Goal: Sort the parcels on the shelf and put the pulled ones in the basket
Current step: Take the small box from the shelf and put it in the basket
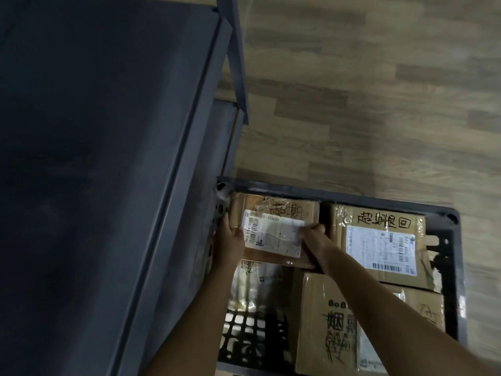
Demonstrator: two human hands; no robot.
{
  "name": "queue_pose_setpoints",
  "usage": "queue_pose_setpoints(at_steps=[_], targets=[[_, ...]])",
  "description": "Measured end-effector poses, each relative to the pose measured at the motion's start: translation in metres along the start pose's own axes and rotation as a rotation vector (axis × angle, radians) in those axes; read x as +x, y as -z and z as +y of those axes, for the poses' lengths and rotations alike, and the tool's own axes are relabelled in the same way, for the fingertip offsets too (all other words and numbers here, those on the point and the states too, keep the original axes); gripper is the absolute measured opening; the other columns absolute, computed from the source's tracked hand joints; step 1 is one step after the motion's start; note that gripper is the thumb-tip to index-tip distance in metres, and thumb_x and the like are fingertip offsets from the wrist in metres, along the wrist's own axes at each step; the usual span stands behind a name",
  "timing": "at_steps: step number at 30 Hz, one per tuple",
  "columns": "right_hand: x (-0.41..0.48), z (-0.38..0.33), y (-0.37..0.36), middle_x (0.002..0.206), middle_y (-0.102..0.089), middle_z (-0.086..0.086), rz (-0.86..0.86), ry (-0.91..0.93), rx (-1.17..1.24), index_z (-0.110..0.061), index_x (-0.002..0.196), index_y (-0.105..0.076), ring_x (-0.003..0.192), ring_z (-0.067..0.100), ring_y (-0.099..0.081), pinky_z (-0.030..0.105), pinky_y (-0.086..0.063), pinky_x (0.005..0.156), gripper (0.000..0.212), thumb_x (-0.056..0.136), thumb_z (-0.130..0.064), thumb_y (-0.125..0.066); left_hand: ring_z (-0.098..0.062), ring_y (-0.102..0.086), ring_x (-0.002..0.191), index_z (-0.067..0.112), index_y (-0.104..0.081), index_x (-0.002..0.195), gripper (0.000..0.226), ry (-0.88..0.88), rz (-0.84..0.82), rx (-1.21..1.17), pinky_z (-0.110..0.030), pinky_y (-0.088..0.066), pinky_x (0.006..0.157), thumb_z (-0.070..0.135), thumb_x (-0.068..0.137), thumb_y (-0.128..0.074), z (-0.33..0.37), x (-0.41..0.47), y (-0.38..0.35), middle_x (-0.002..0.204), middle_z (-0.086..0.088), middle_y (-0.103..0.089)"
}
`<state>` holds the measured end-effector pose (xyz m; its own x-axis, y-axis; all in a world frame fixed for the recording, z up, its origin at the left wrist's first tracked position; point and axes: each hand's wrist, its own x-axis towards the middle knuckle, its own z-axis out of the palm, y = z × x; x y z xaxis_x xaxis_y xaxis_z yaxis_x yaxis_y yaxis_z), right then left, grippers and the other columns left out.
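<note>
Head view: a small cardboard parcel (273, 234) is at the basket's (352, 196) far left corner, the left hand (230, 241) curled round its left edge and the right hand (315, 236) round its right edge. It looks light, stiff and tape-slick, so gripping opposite edges suits it.

front parcel (325, 316): cut by bottom edge | label (379, 251): print unreadable

The back-right parcel (379, 244) bears handwritten 超期退回 — its label (381, 251) blurs.
</note>
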<state>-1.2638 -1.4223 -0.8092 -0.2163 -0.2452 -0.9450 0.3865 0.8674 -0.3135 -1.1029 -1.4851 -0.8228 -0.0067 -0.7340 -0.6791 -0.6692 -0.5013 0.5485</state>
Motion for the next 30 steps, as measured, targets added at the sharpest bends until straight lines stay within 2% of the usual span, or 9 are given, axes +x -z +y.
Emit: queue_pose_setpoints(at_steps=[4, 7, 9, 13, 17, 21, 25, 28, 30], targets=[[0.026, -0.001, -0.021, 0.132, -0.049, 0.02, 0.025, -0.076, -0.038, -0.007, 0.14, -0.029, 0.111, 0.035, -0.055, 0.045, -0.05, 0.092, 0.055, 0.091, -0.02, -0.052, -0.033, -0.054, 0.118, 0.02, -0.039, 0.141, 0.052, 0.023, 0.016, 0.016, -0.051, -0.046, 0.097, 0.017, 0.09, -0.046, -0.025, 0.032, -0.016, 0.136, -0.012, -0.053], [0.043, -0.003, -0.04, 0.154, -0.013, 0.014, 0.213, -0.116, -0.114, -0.011, 0.15, -0.007, 0.137, 0.035, -0.024, 0.048, -0.025, 0.114, 0.077, 0.092, -0.038, -0.05, -0.031, -0.057, 0.115, 0.021, -0.042, 0.14, 0.049, 0.044, 0.075, -0.063, -0.049, -0.048, 0.096, 0.02, 0.091, -0.048, -0.038, 0.045, -0.026, 0.132, -0.008, -0.057], [0.048, 0.001, -0.049, 0.156, -0.004, 0.012, 0.292, -0.085, -0.126, -0.009, 0.15, -0.001, 0.142, 0.033, -0.011, 0.043, -0.014, 0.116, 0.077, 0.095, -0.041, -0.045, -0.028, -0.061, 0.111, 0.027, -0.049, 0.133, 0.045, 0.027, 0.152, -0.094, -0.049, -0.051, 0.092, 0.026, 0.089, -0.053, -0.051, 0.052, -0.034, 0.125, -0.006, -0.063], [0.051, 0.015, -0.049, 0.147, -0.027, 0.017, 0.351, 0.029, -0.022, -0.005, 0.147, -0.015, 0.131, 0.034, -0.033, 0.036, -0.033, 0.1, 0.057, 0.1, -0.03, -0.036, -0.029, -0.059, 0.112, 0.026, -0.047, 0.135, 0.044, 0.035, 0.167, -0.125, -0.043, -0.05, 0.093, 0.022, 0.091, -0.047, -0.048, 0.047, -0.041, 0.127, -0.009, -0.06], [0.057, 0.008, -0.045, 0.107, -0.054, 0.011, 0.199, -0.04, 0.11, -0.002, 0.134, -0.038, 0.086, 0.024, -0.054, 0.034, -0.046, 0.076, 0.047, 0.098, -0.032, -0.04, -0.03, -0.051, 0.123, 0.018, -0.04, 0.143, 0.047, 0.05, 0.215, -0.073, -0.03, -0.04, 0.092, 0.01, 0.097, -0.04, -0.041, 0.048, -0.046, 0.138, -0.013, -0.052], [0.061, 0.009, -0.042, 0.12, -0.057, 0.014, 0.153, -0.076, 0.044, -0.007, 0.132, -0.042, 0.106, 0.03, -0.058, 0.04, -0.05, 0.091, 0.045, 0.096, -0.033, -0.044, -0.029, -0.047, 0.127, 0.015, -0.039, 0.144, 0.047, 0.051, 0.239, -0.055, -0.03, -0.038, 0.097, 0.008, 0.098, -0.04, -0.043, 0.048, -0.048, 0.141, -0.013, -0.049], [0.061, 0.011, -0.033, 0.117, -0.062, 0.019, 0.143, -0.011, -0.008, -0.007, 0.108, -0.059, 0.108, 0.036, -0.058, 0.046, -0.047, 0.098, 0.026, 0.096, -0.025, -0.044, -0.03, -0.053, 0.12, 0.017, -0.04, 0.143, 0.046, 0.044, 0.263, -0.057, -0.026, -0.036, 0.086, 0.01, 0.098, -0.039, -0.043, 0.047, -0.05, 0.137, -0.014, -0.053], [0.064, 0.009, -0.031, 0.121, -0.06, 0.019, 0.121, -0.038, 0.072, -0.009, 0.092, -0.057, 0.113, 0.035, -0.056, 0.042, -0.046, 0.097, 0.021, 0.098, -0.022, -0.041, -0.031, -0.051, 0.122, 0.018, -0.039, 0.144, 0.046, 0.069, 0.268, -0.023, -0.028, -0.037, 0.087, 0.01, 0.098, -0.037, -0.039, 0.045, -0.051, 0.138, -0.015, -0.051], [0.066, 0.008, -0.034, 0.113, -0.061, 0.016, 0.108, -0.068, 0.118, -0.01, 0.087, -0.051, 0.109, 0.033, -0.056, 0.04, -0.045, 0.093, 0.021, 0.099, -0.024, -0.041, -0.032, -0.05, 0.123, 0.017, -0.039, 0.144, 0.046, 0.075, 0.254, -0.004, -0.035, -0.041, 0.093, 0.011, 0.098, -0.039, -0.04, 0.048, -0.052, 0.138, -0.016, -0.051]])
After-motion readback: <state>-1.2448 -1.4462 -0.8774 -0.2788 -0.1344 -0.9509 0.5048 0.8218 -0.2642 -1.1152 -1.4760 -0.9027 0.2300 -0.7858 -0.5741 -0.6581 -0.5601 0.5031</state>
